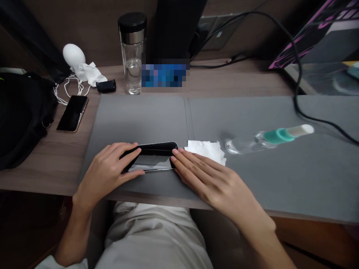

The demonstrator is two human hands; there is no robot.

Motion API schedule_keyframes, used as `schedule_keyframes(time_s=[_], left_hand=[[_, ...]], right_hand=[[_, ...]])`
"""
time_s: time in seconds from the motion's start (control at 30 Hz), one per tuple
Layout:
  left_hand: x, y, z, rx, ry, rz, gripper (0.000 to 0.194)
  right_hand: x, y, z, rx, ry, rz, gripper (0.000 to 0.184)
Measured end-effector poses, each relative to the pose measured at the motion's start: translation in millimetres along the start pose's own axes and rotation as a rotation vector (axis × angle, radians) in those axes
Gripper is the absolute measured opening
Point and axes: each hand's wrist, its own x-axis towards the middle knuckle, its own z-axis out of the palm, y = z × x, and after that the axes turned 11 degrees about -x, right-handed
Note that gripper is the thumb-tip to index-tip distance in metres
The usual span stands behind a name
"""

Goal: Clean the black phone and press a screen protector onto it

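A black phone (154, 155) lies screen up on the grey desk mat (252, 179), near its front edge. My left hand (109, 172) lies over the phone's left end, with fingers stretched across the screen and the thumb along the near edge. My right hand (207, 179) rests flat on the mat, its fingertips touching the phone's right end. A crumpled white tissue (209, 149) sits just behind my right hand. To the right of the tissue lies a clear spray bottle (266, 139) with a teal collar and white cap.
A second phone (72, 113) lies on the wooden desk at left, beside a black bag (22, 112). At the back stand a glass tumbler (132, 56), a white egg-shaped device (74, 56) with cables and a small black case (106, 86). A black cable (297, 93) crosses the mat at right.
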Motion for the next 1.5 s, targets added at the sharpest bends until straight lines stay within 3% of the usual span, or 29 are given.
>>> schedule_keyframes(time_s=[0.3,0.83,1.23,1.37,1.5], left_hand=[[0,1,-1.0,-0.003,0.003,-0.002,0.046],[0,1,0.9,-0.03,0.008,-0.015,0.046],[1,0,-0.6,-0.087,0.019,-0.047,0.042],[1,-1,0.2,-0.123,0.03,-0.059,0.04],[2,-1,1.0,-0.14,0.042,-0.076,0.041]], right_hand=[[0,0,-2,0.016,0.009,-0.005,0.082],[-3,-1,-2,-0.034,0.041,-0.002,0.072],[4,-1,-5,-0.095,0.094,-0.02,0.078],[9,-2,-3,0.003,0.147,0.102,0.08],[9,-3,7,0.198,0.082,0.43,0.078]])
